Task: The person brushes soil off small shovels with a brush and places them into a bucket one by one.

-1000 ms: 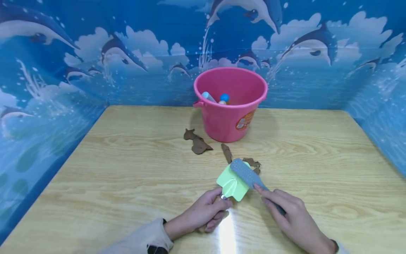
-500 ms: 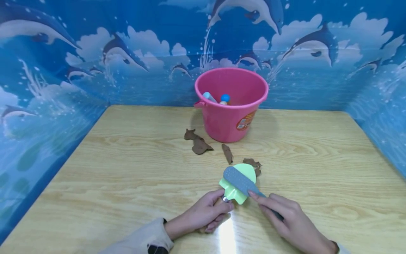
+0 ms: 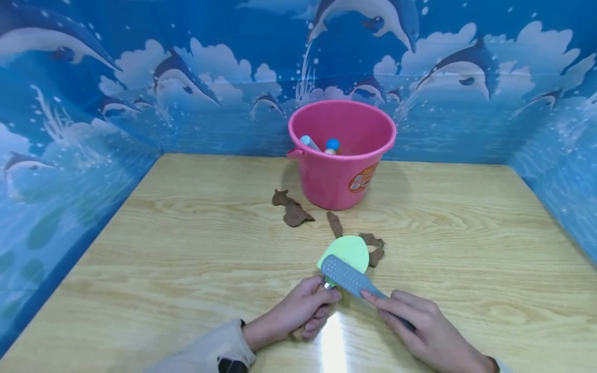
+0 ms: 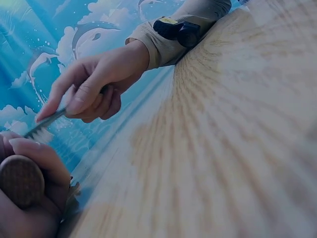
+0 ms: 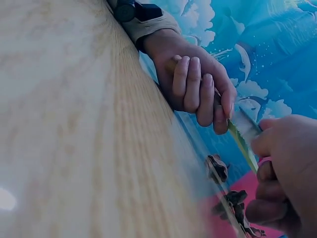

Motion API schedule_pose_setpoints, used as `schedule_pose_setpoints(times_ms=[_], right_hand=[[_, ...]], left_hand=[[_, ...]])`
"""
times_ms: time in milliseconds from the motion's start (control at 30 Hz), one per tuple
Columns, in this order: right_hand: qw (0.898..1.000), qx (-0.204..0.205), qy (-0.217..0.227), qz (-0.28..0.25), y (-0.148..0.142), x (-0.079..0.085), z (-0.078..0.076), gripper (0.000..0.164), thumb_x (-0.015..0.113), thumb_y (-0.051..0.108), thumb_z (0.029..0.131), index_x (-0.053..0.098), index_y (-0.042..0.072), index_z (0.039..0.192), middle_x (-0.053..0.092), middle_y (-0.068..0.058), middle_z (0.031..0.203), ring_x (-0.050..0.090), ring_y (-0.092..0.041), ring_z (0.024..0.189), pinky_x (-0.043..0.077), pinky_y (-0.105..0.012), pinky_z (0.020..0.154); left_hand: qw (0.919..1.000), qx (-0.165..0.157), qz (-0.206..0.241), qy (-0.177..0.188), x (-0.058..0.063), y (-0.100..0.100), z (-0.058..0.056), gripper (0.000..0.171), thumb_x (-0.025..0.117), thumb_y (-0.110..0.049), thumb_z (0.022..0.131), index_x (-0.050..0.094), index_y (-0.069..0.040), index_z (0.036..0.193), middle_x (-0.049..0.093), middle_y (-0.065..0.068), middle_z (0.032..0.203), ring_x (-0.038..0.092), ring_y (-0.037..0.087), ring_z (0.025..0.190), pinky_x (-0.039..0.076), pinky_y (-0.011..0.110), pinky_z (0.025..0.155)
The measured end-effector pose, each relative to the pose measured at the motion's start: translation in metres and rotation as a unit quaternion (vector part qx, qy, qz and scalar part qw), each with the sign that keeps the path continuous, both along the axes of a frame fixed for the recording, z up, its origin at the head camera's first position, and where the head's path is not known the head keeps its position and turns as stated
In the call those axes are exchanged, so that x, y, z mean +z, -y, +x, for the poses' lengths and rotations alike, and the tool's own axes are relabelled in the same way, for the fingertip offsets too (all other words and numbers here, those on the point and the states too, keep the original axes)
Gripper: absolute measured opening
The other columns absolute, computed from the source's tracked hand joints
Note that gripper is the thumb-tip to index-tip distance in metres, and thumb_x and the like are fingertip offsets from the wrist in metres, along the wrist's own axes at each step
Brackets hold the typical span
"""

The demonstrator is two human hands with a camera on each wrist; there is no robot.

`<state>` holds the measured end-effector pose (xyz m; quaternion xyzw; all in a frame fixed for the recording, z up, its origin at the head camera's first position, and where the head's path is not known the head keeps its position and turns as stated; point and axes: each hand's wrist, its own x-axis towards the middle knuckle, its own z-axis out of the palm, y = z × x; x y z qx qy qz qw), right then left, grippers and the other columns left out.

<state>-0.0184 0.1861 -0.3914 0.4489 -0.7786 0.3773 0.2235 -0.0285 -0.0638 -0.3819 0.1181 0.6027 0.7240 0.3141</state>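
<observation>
My left hand (image 3: 305, 308) grips a small hand trowel by its handle, low over the table. The trowel's light green blade (image 3: 351, 249) points away from me, and its round wooden handle end (image 4: 21, 181) shows in the left wrist view. A grey-blue brush (image 3: 345, 275) is held in my right hand (image 3: 420, 321), index finger stretched along its back. The brush lies across the lower part of the blade near the metal neck. Pale bristles (image 4: 43, 135) face down toward the trowel; how firmly they touch it is hidden.
Behind the trowel stands a pink bucket (image 3: 326, 181) with a blue ball (image 3: 332, 144) and other items inside. Flat brown clay-like pieces (image 3: 297, 214) lie before it, with more brown scraps (image 3: 375, 256) beside the blade. Dolphin-printed sheeting (image 3: 224, 114) surrounds the wooden table (image 3: 186, 248).
The brush has slid from the blade's far part down toward its neck, nearer me. The trowel has turned a little, its blade tilting. Both hands keep their hold.
</observation>
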Motion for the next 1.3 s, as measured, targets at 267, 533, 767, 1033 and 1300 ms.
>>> schedule_pose_setpoints(times_ms=[267, 533, 767, 1033, 1300], right_hand=[[0.994, -0.105, 0.034, 0.008, -0.004, 0.007, -0.003, 0.037, 0.063, -0.006, 0.086, 0.063, 0.000, 0.122, 0.068, 0.001, 0.090, 0.060, -0.001, 0.073, 0.046, -0.003, 0.068], [1.000, -0.028, -0.001, -0.005, -0.003, 0.002, -0.002, 0.028, 0.054, 0.014, 0.098, 0.066, 0.000, 0.119, 0.055, 0.010, 0.080, 0.040, 0.006, 0.066, 0.034, -0.001, 0.056], [0.997, -0.062, 0.028, 0.025, -0.005, 0.006, -0.002, 0.031, 0.060, 0.005, 0.093, 0.064, 0.004, 0.124, 0.064, 0.008, 0.089, 0.054, 0.004, 0.074, 0.042, -0.002, 0.067], [0.979, -0.187, 0.083, 0.012, -0.024, 0.013, -0.002, 0.047, 0.067, -0.012, 0.080, 0.064, 0.005, 0.124, 0.063, -0.005, 0.125, 0.053, -0.001, 0.117, 0.041, -0.008, 0.095], [0.962, -0.239, 0.127, 0.015, -0.034, 0.010, 0.004, 0.049, 0.068, -0.007, 0.083, 0.063, 0.013, 0.128, 0.065, -0.011, 0.119, 0.050, 0.007, 0.115, 0.038, -0.004, 0.093]], left_hand=[[0.9995, -0.017, 0.021, 0.014, 0.001, 0.003, -0.001, 0.010, 0.046, -0.015, 0.096, 0.043, -0.006, 0.093, 0.034, -0.006, 0.056, 0.030, 0.003, 0.037, 0.027, 0.017, 0.030], [0.9991, -0.016, 0.029, 0.026, 0.001, 0.003, -0.003, 0.012, 0.048, -0.018, 0.097, 0.044, -0.007, 0.095, 0.033, -0.006, 0.056, 0.029, 0.003, 0.037, 0.027, 0.017, 0.030], [0.9973, -0.008, 0.050, 0.053, 0.005, 0.005, -0.005, 0.013, 0.048, -0.019, 0.097, 0.042, -0.007, 0.095, 0.032, -0.007, 0.056, 0.029, 0.002, 0.037, 0.026, 0.016, 0.030], [0.9987, 0.014, 0.006, -0.049, 0.017, 0.010, -0.017, 0.015, 0.048, -0.016, 0.097, 0.046, -0.001, 0.099, 0.037, -0.004, 0.055, 0.033, 0.005, 0.037, 0.031, 0.019, 0.030], [0.9628, 0.082, -0.050, -0.252, 0.071, 0.022, -0.041, 0.020, 0.045, -0.017, 0.101, 0.047, 0.002, 0.098, 0.042, 0.005, 0.056, 0.039, 0.011, 0.037, 0.035, 0.027, 0.030]])
